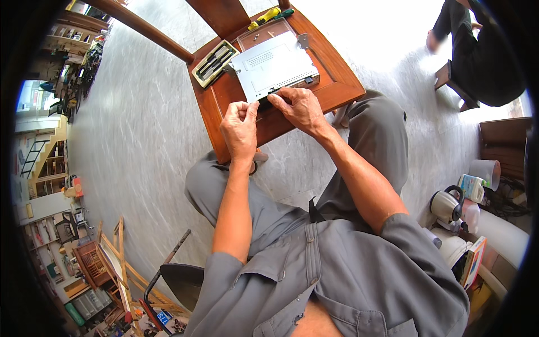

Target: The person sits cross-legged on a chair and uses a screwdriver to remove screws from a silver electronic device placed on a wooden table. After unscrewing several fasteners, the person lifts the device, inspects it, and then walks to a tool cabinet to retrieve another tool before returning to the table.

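Note:
A flat silver metal-cased unit (272, 63) with vent holes and a small bracket at its far right corner lies on a brown wooden chair seat (341, 84). My left hand (240, 124) is at the unit's near left corner, its thumb and fingers pinched together; anything between them is too small to make out. Along the near edge, my right hand (303, 109) has its thumb and bent fingers closed on the unit's dark front part. Both hands touch or nearly touch each other's work area, with a narrow gap between the thumbs.
Left of the unit sits an open case of small screwdrivers (215, 63). Beyond it are a shallow clear tray (264, 35) with small bits, a yellow-handled tool (264, 18) and a green-handled one (283, 14). A seated person (483, 67) is at right; a kettle (447, 203) stands lower right.

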